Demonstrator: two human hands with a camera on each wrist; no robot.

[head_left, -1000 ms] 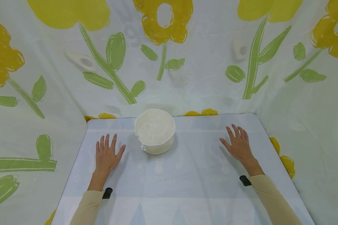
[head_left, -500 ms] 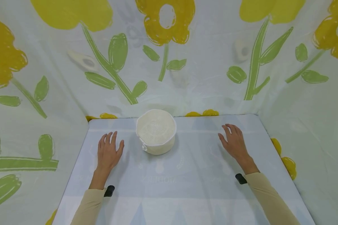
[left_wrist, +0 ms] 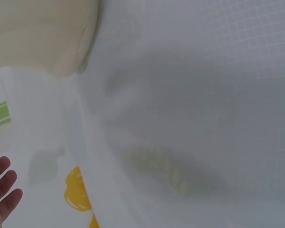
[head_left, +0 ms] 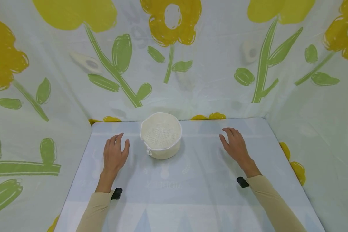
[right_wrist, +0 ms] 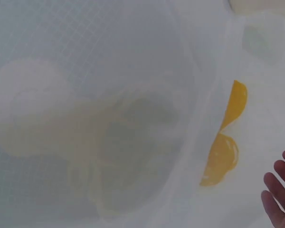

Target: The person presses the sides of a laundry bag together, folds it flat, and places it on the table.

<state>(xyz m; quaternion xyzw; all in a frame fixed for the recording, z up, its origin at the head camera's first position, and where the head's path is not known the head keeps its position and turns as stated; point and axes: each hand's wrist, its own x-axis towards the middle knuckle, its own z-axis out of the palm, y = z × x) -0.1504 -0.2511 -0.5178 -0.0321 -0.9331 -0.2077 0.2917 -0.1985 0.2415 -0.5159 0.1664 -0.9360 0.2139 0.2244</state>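
Near the back edge of the table stands a round cream mesh laundry bag (head_left: 161,135), its top facing up and a zipper pull (head_left: 149,150) hanging at its front left. My left hand (head_left: 114,153) hovers to the left of the bag, fingers loosely bent and holding nothing. Farther off on the bag's other side, my right hand (head_left: 235,146) is held over the table with relaxed fingers and nothing in them. The left wrist view shows the bag's side (left_wrist: 42,35) at upper left and fingertips (left_wrist: 8,202) at the lower left. Fingertips (right_wrist: 271,183) also appear in the right wrist view.
A pale blue patterned cloth (head_left: 188,180) covers the table. Flower-printed curtains (head_left: 208,74) rise behind it and along both sides. Dark wrist cameras (head_left: 242,182) sit at both cuffs.
Both hands have moved inward toward the bag, the right one farther. Their spread fingers have drawn closer together and bent slightly. The bag stays in place on the table.
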